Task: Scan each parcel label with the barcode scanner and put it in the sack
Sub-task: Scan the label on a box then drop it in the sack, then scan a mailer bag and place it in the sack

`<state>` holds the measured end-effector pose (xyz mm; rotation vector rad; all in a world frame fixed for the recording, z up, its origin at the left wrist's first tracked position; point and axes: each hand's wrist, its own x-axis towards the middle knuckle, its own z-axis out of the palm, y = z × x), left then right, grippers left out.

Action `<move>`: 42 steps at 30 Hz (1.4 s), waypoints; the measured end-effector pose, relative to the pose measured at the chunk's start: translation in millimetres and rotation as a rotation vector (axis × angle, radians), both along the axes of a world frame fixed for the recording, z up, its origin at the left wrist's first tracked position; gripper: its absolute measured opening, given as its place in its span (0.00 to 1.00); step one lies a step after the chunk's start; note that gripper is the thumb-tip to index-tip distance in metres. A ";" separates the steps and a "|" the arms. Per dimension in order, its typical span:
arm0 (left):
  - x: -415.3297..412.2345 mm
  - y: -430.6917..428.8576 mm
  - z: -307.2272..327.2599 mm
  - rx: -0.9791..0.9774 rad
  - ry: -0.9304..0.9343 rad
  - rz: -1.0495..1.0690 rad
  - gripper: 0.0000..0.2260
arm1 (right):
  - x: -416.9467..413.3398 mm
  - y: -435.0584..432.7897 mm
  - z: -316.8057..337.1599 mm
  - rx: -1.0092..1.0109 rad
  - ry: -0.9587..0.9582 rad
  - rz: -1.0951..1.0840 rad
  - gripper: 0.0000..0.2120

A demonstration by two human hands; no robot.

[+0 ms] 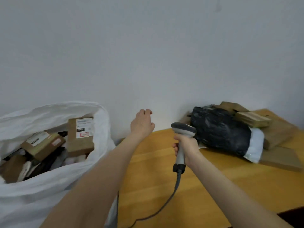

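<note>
My right hand (pixel 187 148) grips the handle of a grey barcode scanner (pixel 183 131), its head up and its cable (pixel 171 196) trailing down toward me. My left hand (pixel 142 123) hangs in the air above the table's far left corner, fingers loosely curled, holding nothing. A big white sack (pixel 49 186) stands open at the left, with several brown labelled boxes inside, one (pixel 80 135) upright near its right wall. On the table at the right lies a black plastic parcel (pixel 218 130) with a white padded end, just beyond the scanner.
The wooden table (pixel 213 186) runs from the middle to the right edge. Behind and beside the black parcel lie several brown cardboard parcels (pixel 251 119) and a flat brown envelope (pixel 281 159). A plain grey wall fills the background.
</note>
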<state>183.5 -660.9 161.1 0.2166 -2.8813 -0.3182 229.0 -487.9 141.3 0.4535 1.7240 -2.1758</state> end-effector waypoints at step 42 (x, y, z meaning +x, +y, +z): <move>-248.2 267.5 -96.1 -0.291 0.079 -0.262 0.09 | -216.3 329.2 -66.0 0.006 -0.139 -0.291 0.06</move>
